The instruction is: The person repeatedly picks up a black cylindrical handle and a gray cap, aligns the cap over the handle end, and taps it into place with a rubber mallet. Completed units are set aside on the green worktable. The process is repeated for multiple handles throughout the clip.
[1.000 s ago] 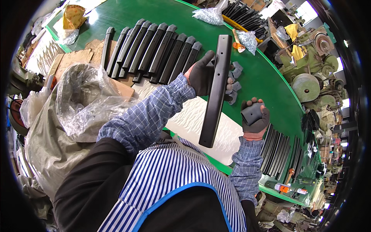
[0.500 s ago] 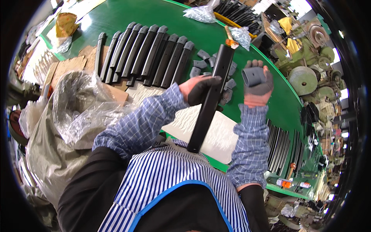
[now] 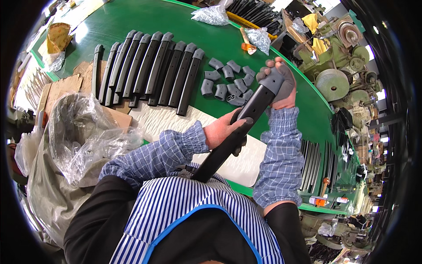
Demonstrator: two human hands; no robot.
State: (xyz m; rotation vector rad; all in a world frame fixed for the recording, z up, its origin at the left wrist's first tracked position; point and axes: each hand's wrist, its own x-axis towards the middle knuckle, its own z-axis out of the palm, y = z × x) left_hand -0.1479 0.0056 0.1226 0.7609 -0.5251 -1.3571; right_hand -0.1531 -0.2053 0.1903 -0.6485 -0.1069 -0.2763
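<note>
Across the upper frame, a green table bears black tubes. At centre, a slanted black tube is clamped in the left hand; at its upper end, the right hand grips a grey end piece.

Left fingers partly behind black tube

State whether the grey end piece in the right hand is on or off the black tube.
On: the grey end piece caps the black tube with no visible gap. How firmly it sits, I cannot tell.
</note>
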